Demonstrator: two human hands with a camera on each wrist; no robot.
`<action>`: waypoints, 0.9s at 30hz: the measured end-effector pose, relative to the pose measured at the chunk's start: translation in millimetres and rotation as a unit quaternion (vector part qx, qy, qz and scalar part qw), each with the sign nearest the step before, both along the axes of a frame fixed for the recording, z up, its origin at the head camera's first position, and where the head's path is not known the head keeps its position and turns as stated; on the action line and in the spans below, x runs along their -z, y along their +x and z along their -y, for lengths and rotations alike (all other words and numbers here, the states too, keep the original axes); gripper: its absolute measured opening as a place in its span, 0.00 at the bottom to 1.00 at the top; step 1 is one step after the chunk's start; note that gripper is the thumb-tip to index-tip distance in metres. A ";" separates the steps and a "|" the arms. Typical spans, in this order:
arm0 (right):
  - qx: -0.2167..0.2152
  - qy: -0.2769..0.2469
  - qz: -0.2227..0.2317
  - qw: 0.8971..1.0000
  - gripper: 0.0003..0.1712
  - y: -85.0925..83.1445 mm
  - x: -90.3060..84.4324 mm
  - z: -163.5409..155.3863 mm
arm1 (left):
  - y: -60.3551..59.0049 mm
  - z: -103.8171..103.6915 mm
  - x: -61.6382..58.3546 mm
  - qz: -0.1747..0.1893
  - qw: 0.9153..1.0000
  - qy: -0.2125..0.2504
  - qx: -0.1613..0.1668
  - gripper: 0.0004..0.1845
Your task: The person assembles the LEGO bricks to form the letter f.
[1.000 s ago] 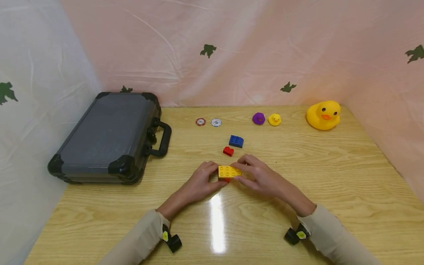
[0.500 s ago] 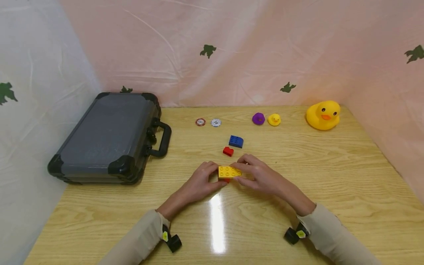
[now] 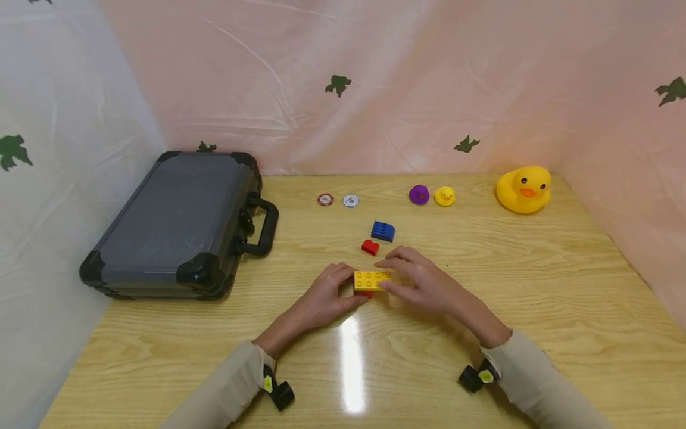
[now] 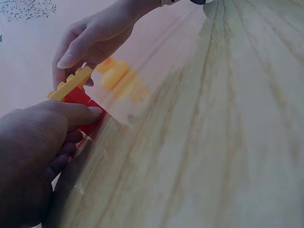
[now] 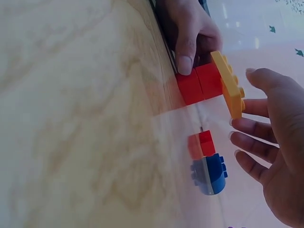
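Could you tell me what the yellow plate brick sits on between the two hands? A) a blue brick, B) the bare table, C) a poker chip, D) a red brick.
D: both wrist views show the yellow plate brick resting on top of a red brick, which the left hand holds against the table, while the right hand is at the plate's other end.

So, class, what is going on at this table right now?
A person is working with toy bricks on a wooden table. The left hand grips a red brick standing on the table, with a flat yellow studded brick seated on top of it. The right hand rests its fingers on that yellow brick. A small red brick and a blue brick lie loose just beyond.
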State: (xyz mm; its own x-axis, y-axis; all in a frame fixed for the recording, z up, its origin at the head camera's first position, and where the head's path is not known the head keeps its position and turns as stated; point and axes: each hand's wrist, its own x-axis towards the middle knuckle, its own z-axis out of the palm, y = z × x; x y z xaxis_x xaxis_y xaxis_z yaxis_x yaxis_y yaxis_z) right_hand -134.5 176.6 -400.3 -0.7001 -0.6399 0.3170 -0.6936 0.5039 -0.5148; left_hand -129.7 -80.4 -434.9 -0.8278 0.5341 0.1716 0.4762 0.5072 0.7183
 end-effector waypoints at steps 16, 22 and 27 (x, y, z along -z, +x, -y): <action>0.006 -0.059 0.002 0.998 0.13 -38.8 11.4 -2.3 | 0.5 -0.6 1.2 0.003 1.000 -0.003 -0.004 0.16; 0.010 -0.053 0.010 0.998 0.13 -49.8 15.3 0.7 | -0.2 -0.2 2.5 0.000 1.000 -0.001 0.000 0.15; 0.022 -0.038 0.023 0.999 0.16 -55.0 17.5 4.0 | -0.4 -0.1 2.5 -0.005 1.000 0.000 0.000 0.14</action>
State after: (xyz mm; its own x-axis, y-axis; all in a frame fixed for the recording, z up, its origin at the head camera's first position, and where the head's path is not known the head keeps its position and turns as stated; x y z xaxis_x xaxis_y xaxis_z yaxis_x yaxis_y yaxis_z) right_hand -189.5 172.6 -417.8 -0.7422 -0.5831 0.3304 -0.6461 0.4917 -0.5837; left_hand -130.1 -80.3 -437.4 -0.8262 0.5336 0.1807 0.4835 0.5069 0.7136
